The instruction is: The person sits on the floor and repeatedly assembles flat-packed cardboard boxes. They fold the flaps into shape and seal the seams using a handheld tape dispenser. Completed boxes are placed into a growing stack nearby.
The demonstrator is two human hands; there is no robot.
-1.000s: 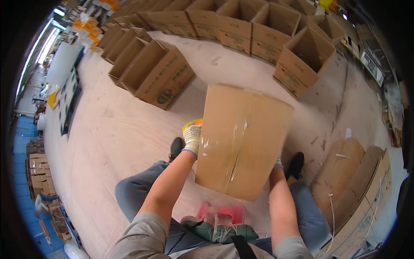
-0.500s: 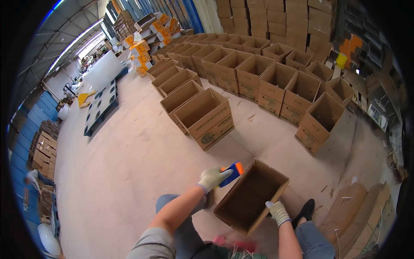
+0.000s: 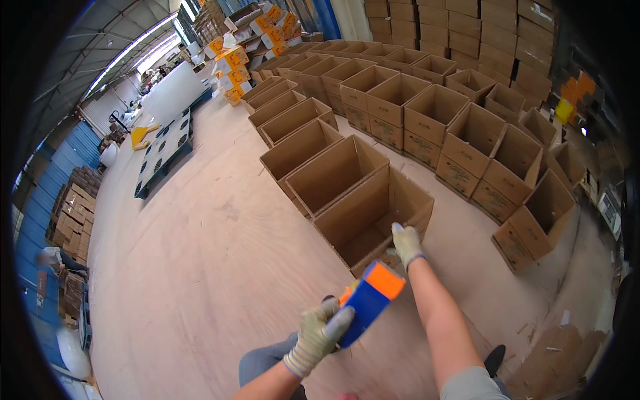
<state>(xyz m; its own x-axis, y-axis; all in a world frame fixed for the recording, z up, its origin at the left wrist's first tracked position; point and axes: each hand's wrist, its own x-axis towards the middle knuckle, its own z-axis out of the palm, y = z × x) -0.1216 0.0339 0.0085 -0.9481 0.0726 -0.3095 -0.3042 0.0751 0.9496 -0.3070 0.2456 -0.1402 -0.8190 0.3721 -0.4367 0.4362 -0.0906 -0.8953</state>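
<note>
- While the left grip (image 3: 319,333), in a striped work glove, is closed around a blue and orange hand tool (image 3: 367,312), the right grip (image 3: 408,245), gloved too, is clasped over the near rim of an open box (image 3: 353,217).
- That brown box is at the near end of a row; the next box (image 3: 333,177) is just beside it, and whether their walls touch cannot be told.
- The tool is near the box's near corner, tilted, orange end up.
- To the right, a longer curved row of open boxes (image 3: 459,160) is on the pale floor (image 3: 220,267).
- Farther off are a dark pallet (image 3: 164,155) and, at far left, another person (image 3: 59,260).
</note>
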